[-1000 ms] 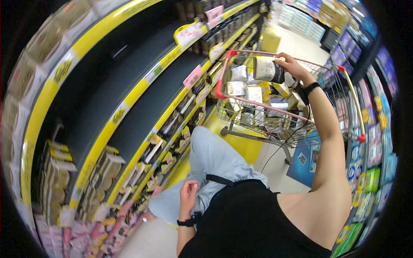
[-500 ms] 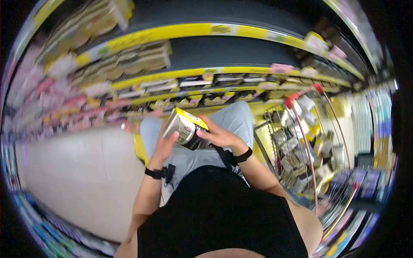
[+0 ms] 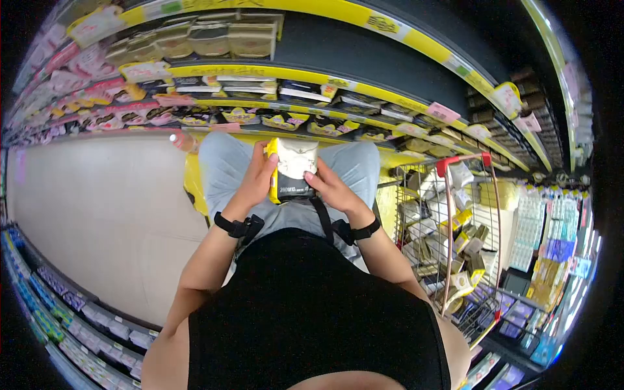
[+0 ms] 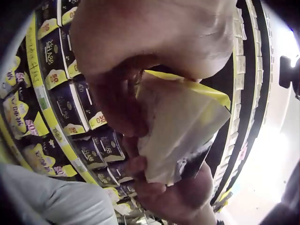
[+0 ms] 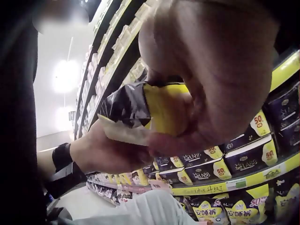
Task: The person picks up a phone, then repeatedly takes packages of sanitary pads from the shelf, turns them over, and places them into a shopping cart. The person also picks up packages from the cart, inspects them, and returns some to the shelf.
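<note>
Both hands hold a soft pack of sanitary pads point(image 3: 296, 168), white and black with a yellow side, in front of the lap. At its left edge the left hand point(image 3: 255, 179) grips, thumb lying on the front. The right hand point(image 3: 336, 193) grips the lower right side, its thumb also on the front. Close up in the left wrist view, the pack's pale face point(image 4: 176, 129) shows slightly creased between the hands. Its yellow side point(image 5: 164, 110) and glossy black part face the right wrist camera. Fingers behind the pack are hidden in the head view.
A wire shopping cart point(image 3: 448, 260) holding many packs stands close on the right. Ahead runs a long shelf with yellow price strips point(image 3: 364, 91), stocked with boxes and packs. A pinkish bottle point(image 3: 184, 141) is by the left knee. More shelving point(image 3: 97, 318) lies behind at left.
The right hand has brought the pack from above the cart to the lap, where the left hand has taken hold too. The pack has since turned more upright, and the view has swung to face the shelf.
</note>
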The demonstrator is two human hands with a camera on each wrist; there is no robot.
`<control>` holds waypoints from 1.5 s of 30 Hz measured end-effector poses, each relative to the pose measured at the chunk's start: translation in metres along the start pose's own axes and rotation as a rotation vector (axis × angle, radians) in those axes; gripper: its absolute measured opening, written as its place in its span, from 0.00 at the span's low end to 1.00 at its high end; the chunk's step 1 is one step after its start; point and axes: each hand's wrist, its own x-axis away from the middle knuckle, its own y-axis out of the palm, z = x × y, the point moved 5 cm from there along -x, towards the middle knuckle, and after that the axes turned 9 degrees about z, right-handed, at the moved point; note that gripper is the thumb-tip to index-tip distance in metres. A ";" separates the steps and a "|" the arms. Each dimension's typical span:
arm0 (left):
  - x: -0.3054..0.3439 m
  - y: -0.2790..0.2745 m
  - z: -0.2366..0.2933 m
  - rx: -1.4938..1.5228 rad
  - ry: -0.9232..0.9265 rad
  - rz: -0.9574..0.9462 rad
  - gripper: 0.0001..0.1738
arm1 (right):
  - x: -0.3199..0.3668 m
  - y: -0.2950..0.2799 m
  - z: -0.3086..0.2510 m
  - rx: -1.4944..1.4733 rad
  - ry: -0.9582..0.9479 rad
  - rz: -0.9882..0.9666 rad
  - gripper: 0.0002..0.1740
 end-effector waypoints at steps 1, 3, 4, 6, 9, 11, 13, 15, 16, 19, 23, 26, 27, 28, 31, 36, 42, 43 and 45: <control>-0.001 0.007 0.000 0.034 -0.053 -0.065 0.25 | 0.005 -0.007 -0.001 0.001 0.012 0.033 0.30; -0.003 0.017 0.001 0.088 -0.155 -0.187 0.27 | 0.011 -0.018 -0.002 -0.004 0.028 0.087 0.29; -0.007 0.022 0.000 0.150 -0.140 -0.233 0.30 | 0.014 -0.021 0.004 -0.111 0.046 0.133 0.27; -0.009 0.027 0.007 0.122 -0.109 -0.281 0.33 | 0.023 -0.031 0.007 -0.008 0.169 0.142 0.26; -0.008 0.034 0.019 0.043 -0.021 -0.349 0.39 | 0.032 -0.042 0.016 0.017 0.134 0.122 0.24; -0.003 0.038 0.022 0.116 -0.118 -0.403 0.47 | 0.032 -0.048 0.028 -0.089 0.127 0.100 0.24; 0.002 0.040 0.004 0.233 -0.131 -0.417 0.51 | 0.029 -0.056 0.042 -0.279 0.225 0.067 0.24; 0.006 0.042 -0.002 0.266 -0.176 -0.432 0.51 | 0.026 -0.066 0.058 -0.346 0.218 0.012 0.25; 0.004 0.042 0.001 0.227 -0.149 -0.431 0.50 | 0.020 -0.062 0.054 -0.379 0.222 -0.017 0.26; 0.000 0.037 0.009 0.127 -0.102 -0.403 0.48 | 0.012 -0.043 0.007 0.077 -0.073 0.012 0.28; 0.001 0.026 0.007 0.000 -0.087 -0.325 0.43 | 0.000 -0.043 0.010 -0.122 -0.017 0.052 0.38; 0.002 0.020 0.005 0.068 -0.145 -0.278 0.37 | -0.011 -0.036 -0.023 -0.214 -0.076 -0.015 0.43; 0.006 0.019 0.004 0.124 -0.184 -0.264 0.35 | -0.017 -0.045 -0.016 -0.147 -0.108 0.019 0.42; 0.008 0.013 -0.010 0.069 -0.193 -0.286 0.27 | -0.023 -0.060 -0.003 -0.077 -0.136 0.053 0.42; 0.008 0.002 -0.014 -0.058 -0.108 -0.293 0.23 | -0.028 -0.078 -0.038 0.002 -0.166 0.232 0.40; 0.014 -0.018 -0.003 -0.030 -0.117 -0.214 0.15 | -0.072 -0.132 -0.075 0.007 -0.233 0.481 0.34; 0.023 -0.041 -0.018 -0.069 -0.135 -0.183 0.16 | -0.129 -0.167 -0.146 0.323 -0.467 0.577 0.38; 0.024 -0.042 -0.021 -0.081 -0.112 -0.168 0.16 | -0.147 -0.183 -0.145 0.398 -0.564 0.553 0.36; 0.025 -0.051 -0.025 -0.115 -0.085 -0.137 0.16 | -0.175 -0.212 -0.136 0.353 -0.522 0.585 0.29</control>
